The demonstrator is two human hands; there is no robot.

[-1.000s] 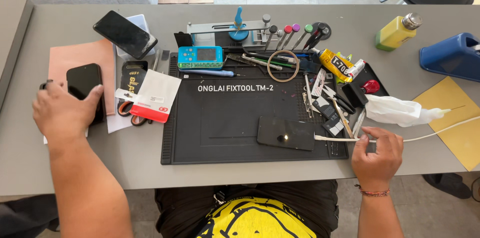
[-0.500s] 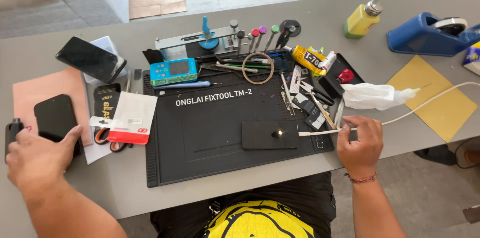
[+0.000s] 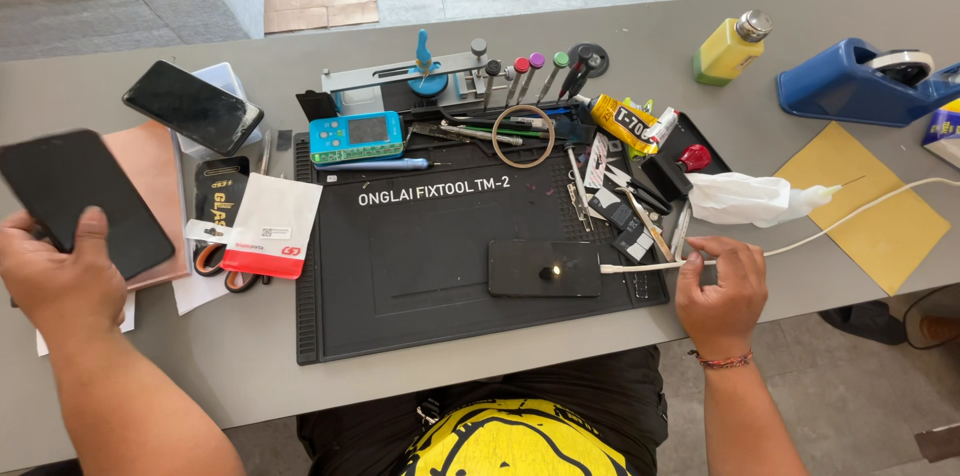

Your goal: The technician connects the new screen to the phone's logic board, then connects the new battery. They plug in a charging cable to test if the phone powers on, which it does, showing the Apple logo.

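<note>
1. Black glass at far left of the frame: the left hand [image 3: 60,276] is clamped on a dark phone [image 3: 85,201], thumb across its lower face, lifting it clear of the grey table [image 3: 760,146].
2. Lower right, the right hand [image 3: 722,286] has its fingers pinched together on a white cable [image 3: 850,221], which runs off to the right edge.
3. That cable's plug end meets a second dark phone [image 3: 545,268] lying flat on the black work mat [image 3: 400,266], centre frame, with a small bright glint on its face.
4. A third phone [image 3: 193,108] rests tilted at upper left, on a pale box.
5. A pink pad [image 3: 155,186] lies just beside the lifted phone; a white and red packet [image 3: 270,226] overlaps the mat's left edge.
6. Along the mat's top: a blue handheld device [image 3: 355,137], a row of screwdrivers [image 3: 535,76], and a yellow glue tube [image 3: 622,122].
7. Upper right: a yellow bottle [image 3: 730,48] and a blue tape dispenser [image 3: 860,81], well apart from both hands.
8. A crumpled white cloth [image 3: 745,198] sits just above the right hand, near a yellow sheet [image 3: 865,206].
</note>
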